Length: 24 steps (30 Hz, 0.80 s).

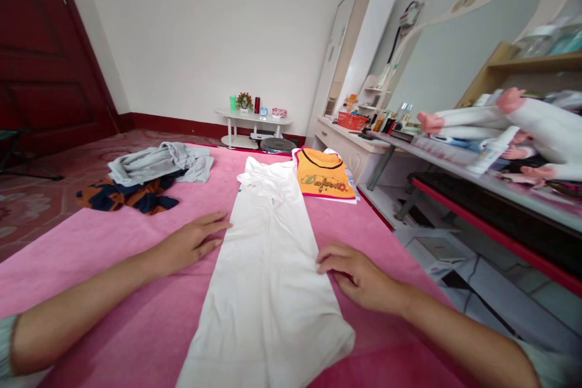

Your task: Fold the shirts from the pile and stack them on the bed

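A white garment (268, 267), folded into a long strip, lies lengthwise on the pink cover (150, 260). Its far end is bunched and wrinkled, and its near right corner spreads outward. My left hand (195, 241) rests at the garment's left edge, fingers stretched toward the cloth and slightly apart. At the right edge is my right hand (357, 273), its fingers loosely bent with the tips touching the fabric. No cloth is visibly gripped by either hand. The near end of the garment runs out of the bottom of the view.
Beyond the garment to the right lies a folded orange top (324, 174) on other folded cloth. Crumpled grey clothing (161, 162) and a navy-and-orange garment (127, 194) lie at the far left. A cluttered table (454, 163) stands right of the bed; a low white stand (252, 115) is by the wall.
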{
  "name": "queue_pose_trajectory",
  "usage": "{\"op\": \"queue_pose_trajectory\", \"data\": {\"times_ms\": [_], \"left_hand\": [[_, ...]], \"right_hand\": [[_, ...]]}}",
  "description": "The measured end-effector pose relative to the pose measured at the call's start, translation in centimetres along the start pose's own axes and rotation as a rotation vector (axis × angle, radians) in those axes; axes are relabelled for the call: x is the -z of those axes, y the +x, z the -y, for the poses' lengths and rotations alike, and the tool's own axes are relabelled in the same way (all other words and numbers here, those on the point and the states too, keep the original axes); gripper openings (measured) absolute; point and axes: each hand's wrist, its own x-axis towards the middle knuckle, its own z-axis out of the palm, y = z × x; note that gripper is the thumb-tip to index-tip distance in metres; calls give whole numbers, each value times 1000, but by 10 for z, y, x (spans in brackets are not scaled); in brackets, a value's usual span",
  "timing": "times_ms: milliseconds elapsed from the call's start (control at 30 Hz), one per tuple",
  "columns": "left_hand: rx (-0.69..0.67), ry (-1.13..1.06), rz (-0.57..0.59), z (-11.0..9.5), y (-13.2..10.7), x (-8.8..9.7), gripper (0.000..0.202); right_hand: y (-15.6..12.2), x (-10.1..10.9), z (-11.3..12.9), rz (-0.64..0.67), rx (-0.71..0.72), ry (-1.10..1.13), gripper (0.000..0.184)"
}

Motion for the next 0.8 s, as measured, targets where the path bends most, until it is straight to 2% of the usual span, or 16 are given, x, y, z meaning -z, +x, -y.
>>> {"op": "queue_pose_trajectory", "data": {"times_ms": [100, 167, 267, 333, 433, 500, 567, 633, 667, 733, 800], "left_hand": [[-32, -78, -46, -18, 7, 6, 37], [-73, -123, -49, -37, 14, 5, 36], [-156, -171, 37, -65, 22, -1, 35], [-167, -193, 88, -73, 23, -6, 34], [-125, -220, 96, -64, 19, -10, 35], [-87, -232, 85, -49, 11, -7, 36], [-58, -239, 92, -35, 0, 1, 37], [-36, -243, 140, -27, -13, 11, 38], [-29, -243, 168, -26, -19, 17, 38], [-29, -234, 219, -30, -31, 26, 41], [-52, -224, 249, -40, -40, 32, 50]], "right_hand": [[-13, 11, 22, 74, -63, 37, 9], [-20, 11, 33, 148, -100, 44, 18], [-32, 5, 48, 179, -162, 3, 14], [-38, 4, 56, 215, -174, 31, 12], [-44, 12, 64, 377, -150, 257, 20], [-43, 21, 62, 393, -170, 369, 23], [-40, 27, 55, 266, -205, 313, 20], [-35, 26, 45, 129, -206, 154, 35], [-32, 23, 40, 103, -185, 86, 45], [-26, 13, 33, 126, -122, 15, 54], [-20, 2, 29, 168, -54, -7, 52]]}}
